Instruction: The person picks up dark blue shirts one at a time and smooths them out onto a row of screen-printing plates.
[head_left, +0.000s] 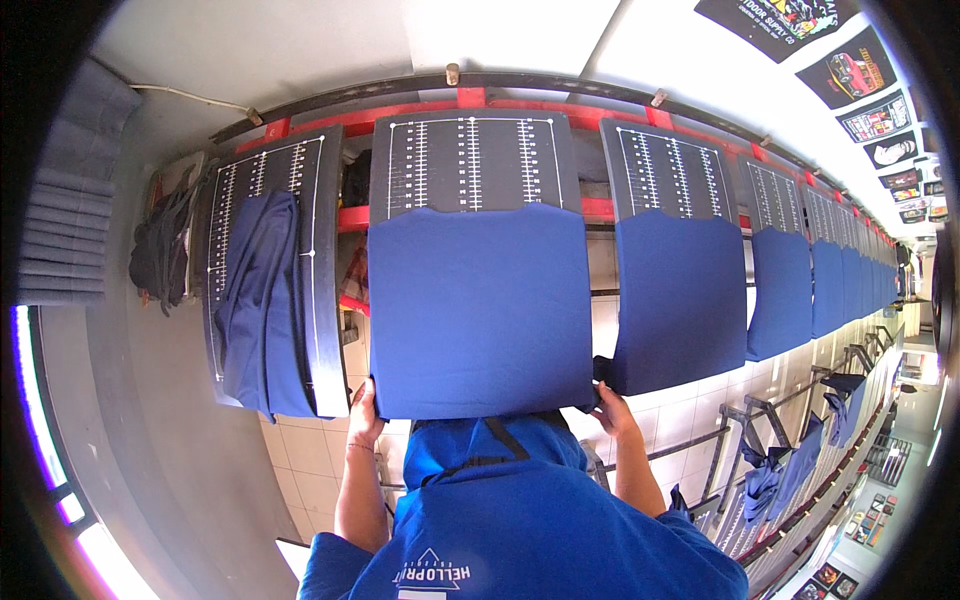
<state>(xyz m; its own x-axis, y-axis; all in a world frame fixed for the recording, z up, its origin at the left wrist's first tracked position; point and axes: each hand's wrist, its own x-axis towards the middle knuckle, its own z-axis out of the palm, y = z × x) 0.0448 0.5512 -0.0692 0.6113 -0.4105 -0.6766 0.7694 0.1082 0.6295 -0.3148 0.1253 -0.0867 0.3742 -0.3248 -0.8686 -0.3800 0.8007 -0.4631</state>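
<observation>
A blue T-shirt is stretched flat over the dark printing board in front of me, covering all but its far end. At the near left corner my left hand pinches the shirt's edge, thumb up along the board's side. My right hand is closed on the cloth at the near right corner, where a dark bunched fold sticks out. The fingers of both hands are partly hidden by the board's edge and the fabric.
To the left, a folded blue garment lies on another marked board. A row of boards with blue shirts runs off to the right along a red frame. Metal racks with draped blue cloth stand at the lower right.
</observation>
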